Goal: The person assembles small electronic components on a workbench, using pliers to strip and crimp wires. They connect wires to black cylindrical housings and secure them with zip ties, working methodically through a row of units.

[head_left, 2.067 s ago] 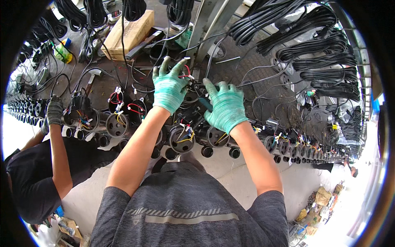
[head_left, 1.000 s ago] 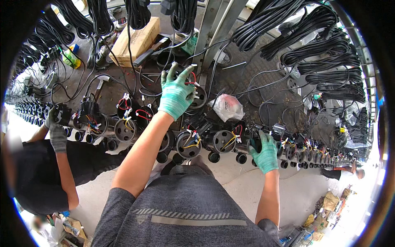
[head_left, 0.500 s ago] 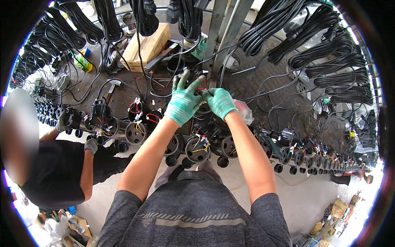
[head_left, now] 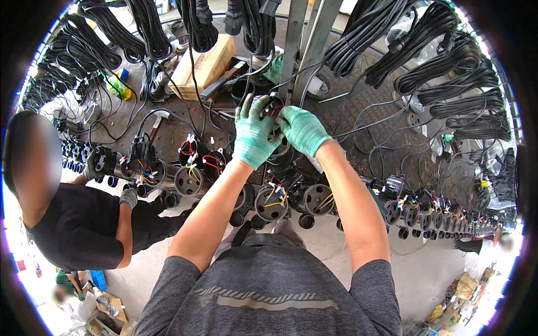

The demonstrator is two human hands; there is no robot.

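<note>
Both my hands wear green gloves with darkened fingertips and meet over the bench. Between them are thin wires (head_left: 274,108), with white connector ends and a bit of red showing at a dark part. My left hand (head_left: 253,133) is closed, its fingers bent around the wires. From the other side my right hand (head_left: 305,130) pinches at the same wires; its fingertips are partly hidden. Just below the hands stands a black round housing (head_left: 270,203) with holes in its end and yellow, white and blue wires on top. Another black housing (head_left: 318,199) sits beside it.
Coiled black cables (head_left: 199,28) hang along the far side. A metal post (head_left: 305,53) rises beyond my hands. On the bench lie a wooden block (head_left: 202,66) and a hammer (head_left: 157,120). At left, a co-worker's gloved hand (head_left: 129,197) is by the row of housings.
My left hand's fingers have gone from spread to bent inward. My right hand has shifted slightly right and turned over the wires. The whole view has shifted a little.
</note>
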